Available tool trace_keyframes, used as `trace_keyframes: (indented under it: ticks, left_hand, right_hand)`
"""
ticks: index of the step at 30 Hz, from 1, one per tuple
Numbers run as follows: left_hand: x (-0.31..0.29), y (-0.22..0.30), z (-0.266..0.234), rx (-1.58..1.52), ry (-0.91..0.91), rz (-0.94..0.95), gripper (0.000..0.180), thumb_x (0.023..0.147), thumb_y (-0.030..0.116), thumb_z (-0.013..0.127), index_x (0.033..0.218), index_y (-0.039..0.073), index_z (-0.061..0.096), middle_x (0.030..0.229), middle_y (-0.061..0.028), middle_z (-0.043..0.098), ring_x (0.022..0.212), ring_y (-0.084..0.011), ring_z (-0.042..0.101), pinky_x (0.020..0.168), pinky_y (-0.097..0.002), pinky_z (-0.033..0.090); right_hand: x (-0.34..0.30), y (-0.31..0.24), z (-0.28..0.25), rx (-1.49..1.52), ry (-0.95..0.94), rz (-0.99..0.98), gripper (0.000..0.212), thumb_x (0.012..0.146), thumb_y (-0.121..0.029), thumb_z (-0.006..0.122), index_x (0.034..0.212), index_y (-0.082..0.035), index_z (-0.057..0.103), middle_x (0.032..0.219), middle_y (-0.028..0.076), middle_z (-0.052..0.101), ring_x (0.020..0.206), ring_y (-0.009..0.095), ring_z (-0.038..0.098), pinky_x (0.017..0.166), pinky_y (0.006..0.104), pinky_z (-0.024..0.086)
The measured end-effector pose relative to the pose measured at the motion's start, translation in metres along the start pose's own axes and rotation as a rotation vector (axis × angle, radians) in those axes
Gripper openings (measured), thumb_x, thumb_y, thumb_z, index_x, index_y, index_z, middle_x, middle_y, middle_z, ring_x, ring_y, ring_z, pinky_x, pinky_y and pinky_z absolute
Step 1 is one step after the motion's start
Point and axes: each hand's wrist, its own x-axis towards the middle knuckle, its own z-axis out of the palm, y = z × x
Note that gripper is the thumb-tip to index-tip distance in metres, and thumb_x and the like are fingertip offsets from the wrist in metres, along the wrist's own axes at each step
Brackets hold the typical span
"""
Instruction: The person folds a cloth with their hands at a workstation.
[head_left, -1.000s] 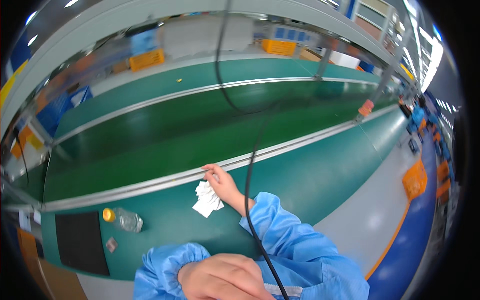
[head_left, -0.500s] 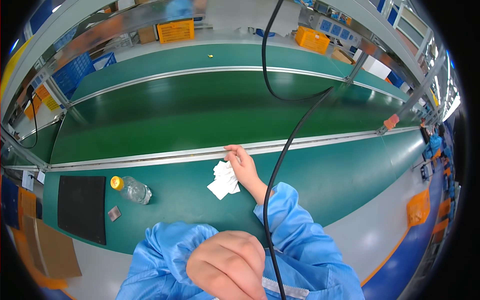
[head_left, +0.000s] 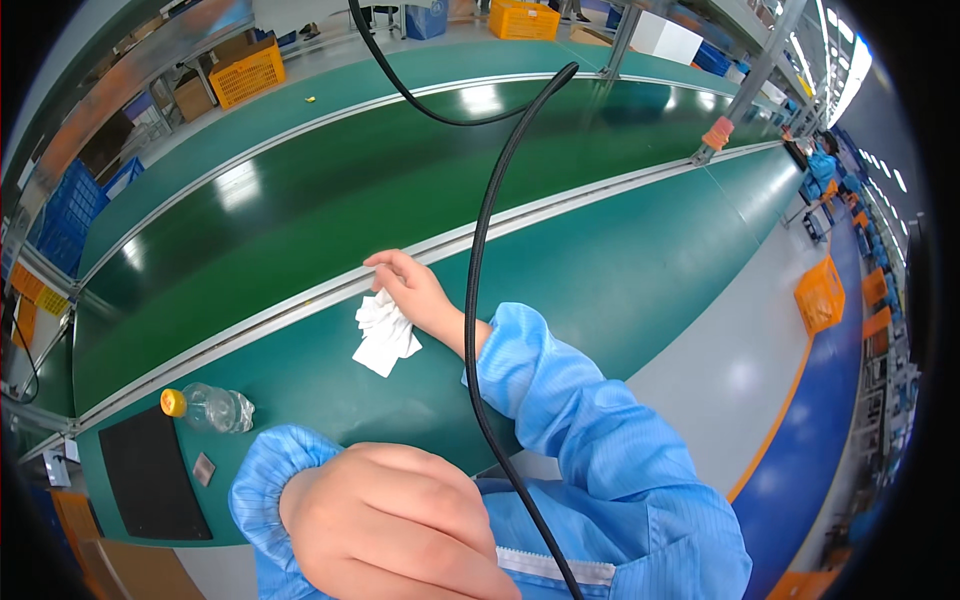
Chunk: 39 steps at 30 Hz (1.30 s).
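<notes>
green bench: white cloth (head_left: 383,335) lies just under the right hand (head_left: 415,292) (fingers (head_left: 385,262) loosely spread, gripping nothing).

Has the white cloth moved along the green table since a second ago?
No. The white cloth lies just below the metal rail, right of the bottle, as before.

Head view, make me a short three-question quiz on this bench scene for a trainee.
1. True or false: the right hand rests on the white cloth on the green bench.
2. The clear bottle with the yellow cap lies: A) on the conveyor belt, B) on the bench left of the cloth, C) in the orange crate.
3. What hangs down in front of the blue right sleeve?

Key: 1 true. 2 B. 3 a black cable.
</notes>
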Motion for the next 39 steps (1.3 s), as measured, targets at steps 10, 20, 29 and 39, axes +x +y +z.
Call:
trace_keyframes:
  ticks: [10, 20, 29, 39]
  left_hand:
    - [-0.007, -0.004, 0.005, 0.095, 0.071, -0.109, 0.014, 0.084, 0.016, 0.061, 0.087, 0.003, 0.067, 0.086, -0.0053, 0.063, 0.074, -0.0214, 0.06, 0.061, -0.0298, 0.049]
    - [-0.009, 0.003, -0.004, -0.061, -0.063, -0.155, 0.015, 0.085, 0.013, 0.059, 0.089, 0.0, 0.065, 0.09, -0.0064, 0.063, 0.072, -0.0224, 0.06, 0.06, -0.031, 0.049]
    - [0.003, 0.016, 0.003, -0.022, -0.105, -0.252, 0.021, 0.079, 0.019, 0.067, 0.091, 0.002, 0.069, 0.092, -0.0081, 0.064, 0.074, -0.0242, 0.059, 0.063, -0.0346, 0.046]
    - [0.004, -0.002, 0.002, -0.053, -0.206, -0.265, 0.021, 0.088, 0.022, 0.061, 0.076, 0.006, 0.058, 0.086, -0.005, 0.061, 0.075, -0.0189, 0.06, 0.064, -0.0311, 0.05]
  right_hand:
    - [-0.002, -0.002, 0.0, 0.02, 0.011, 0.022, 0.021, 0.094, -0.015, 0.05, 0.109, -0.003, 0.058, 0.076, -0.001, 0.055, 0.072, 0.009, 0.054, 0.068, 0.0243, 0.046]
    - [0.001, 0.004, 0.002, -0.026, -0.06, -0.027, 0.022, 0.097, -0.013, 0.045, 0.114, -0.004, 0.057, 0.084, 0.001, 0.059, 0.078, 0.008, 0.055, 0.071, 0.0223, 0.046]
    - [0.004, 0.006, 0.003, -0.106, -0.015, -0.028, 0.021, 0.096, -0.017, 0.048, 0.11, -0.005, 0.058, 0.082, 0.003, 0.06, 0.078, 0.009, 0.057, 0.071, 0.0254, 0.048]
    - [-0.001, -0.003, -0.004, -0.093, 0.012, 0.053, 0.022, 0.096, -0.02, 0.047, 0.108, -0.004, 0.058, 0.079, 0.002, 0.059, 0.073, 0.009, 0.055, 0.066, 0.0242, 0.045]
